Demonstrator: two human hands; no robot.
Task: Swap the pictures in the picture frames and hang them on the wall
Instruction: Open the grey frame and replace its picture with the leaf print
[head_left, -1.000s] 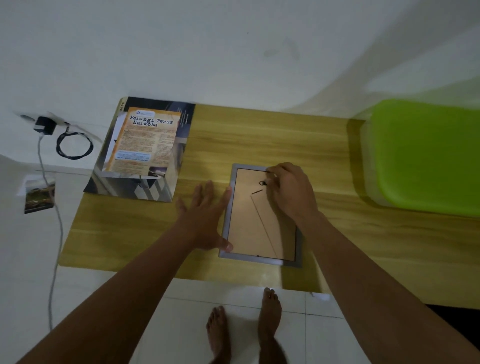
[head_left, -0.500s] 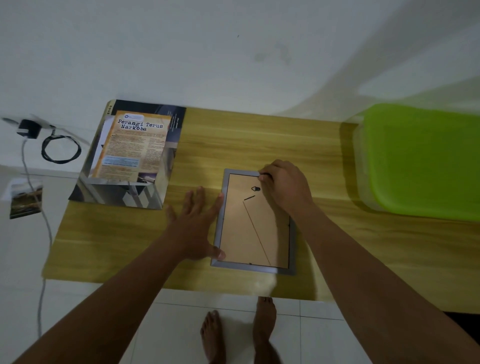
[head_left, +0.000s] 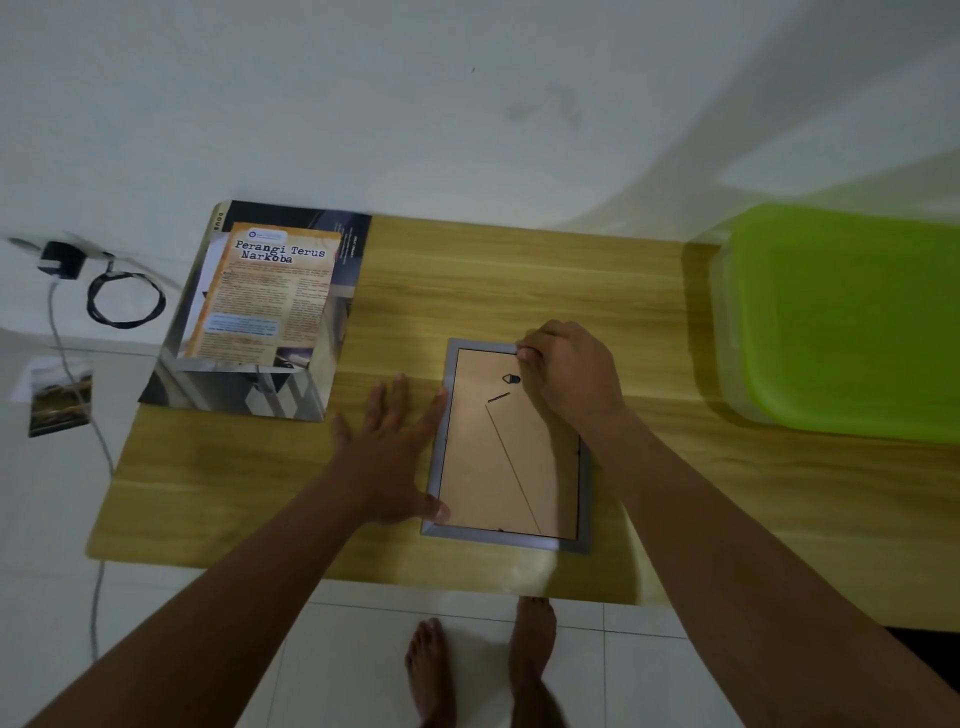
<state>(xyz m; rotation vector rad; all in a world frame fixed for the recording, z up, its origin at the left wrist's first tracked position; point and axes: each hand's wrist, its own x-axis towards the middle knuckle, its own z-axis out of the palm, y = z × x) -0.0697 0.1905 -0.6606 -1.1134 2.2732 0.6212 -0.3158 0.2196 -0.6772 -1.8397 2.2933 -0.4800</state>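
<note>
Sitting at the view's nine o'clock edge, a black charger (head_left: 60, 260) rests against a white surface. Its black cable (head_left: 124, 301) is coiled in a loop just beside it at three o'clock. At the charger's six o'clock a small photo print (head_left: 60, 405) lies on the pale floor.

The wooden table (head_left: 519, 275) fills the middle. On its ten o'clock corner lies a stack of printed sheets (head_left: 270, 312), the top one an orange poster headed "Perangi Terus Narkoba".

The left hand (head_left: 387, 457) lies flat on the tabletop, fingers straight and spread, grasping nothing. Its forefinger runs along the nine o'clock rim of the picture frame (head_left: 506, 467), and its thumb tip touches the frame near the seven o'clock corner.

The frame lies face down toward the table's six o'clock edge. It has a grey rim around a brown backing board, with a small dark hanger near its twelve o'clock end.

The right hand (head_left: 571, 374) rests over the frame's one o'clock corner, fingers curled, thumb and forefinger pinching at the top rim. What they nip may be a small tab, but it is too small to be sure.

At the table's three o'clock end stands a green-lidded bin (head_left: 852, 322). Bare feet (head_left: 431, 670) stand on white tiles at the view's six o'clock.
</note>
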